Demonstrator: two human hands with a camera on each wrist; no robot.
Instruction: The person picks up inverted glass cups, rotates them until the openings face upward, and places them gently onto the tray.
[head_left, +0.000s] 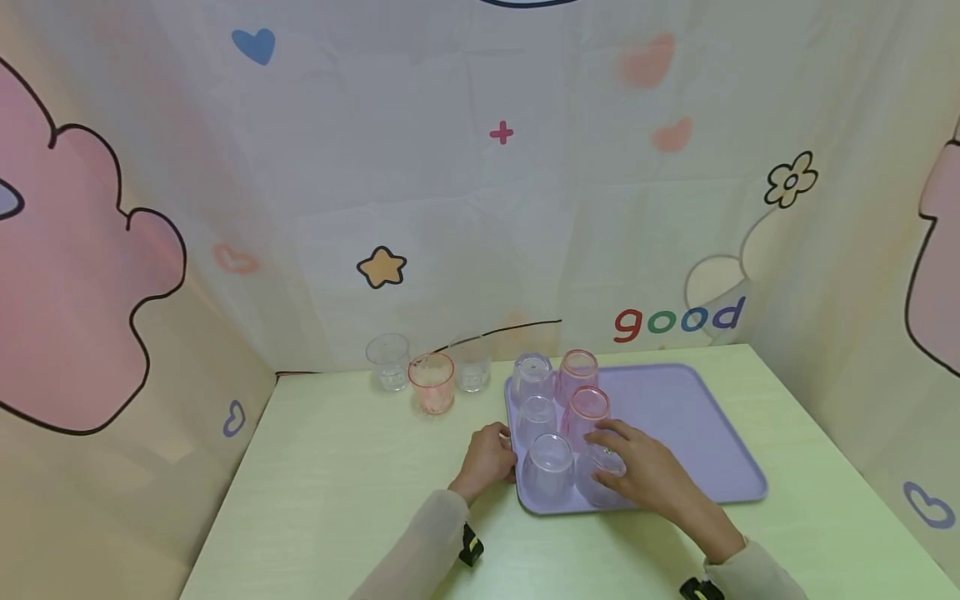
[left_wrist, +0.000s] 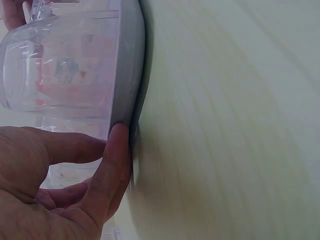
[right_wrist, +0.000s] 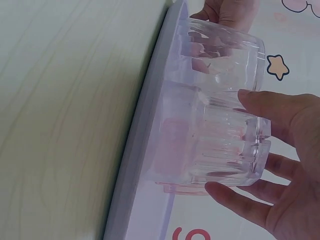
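Note:
My left hand (head_left: 486, 460) holds the left edge of a lilac tray (head_left: 675, 417), thumb and fingers at the rim in the left wrist view. At the tray's front, my right hand (head_left: 651, 473) grips a clear cup (right_wrist: 227, 142) that stands upside down, thumb on one side and fingers on the other. Beside it on the left is another upturned clear cup (head_left: 549, 473). Behind these stand a small clear cup (head_left: 536, 421) and a pink cup (head_left: 587, 414), then a clear cup (head_left: 532, 379) and a second pink cup (head_left: 578, 372) at the back.
Off the tray, to its back left, a clear glass (head_left: 391, 367), a pink glass (head_left: 433, 390) and another clear glass (head_left: 472, 371) stand upright on the pale wood-grain table (head_left: 352, 467). A printed cloth (head_left: 450, 183) hangs behind and at both sides.

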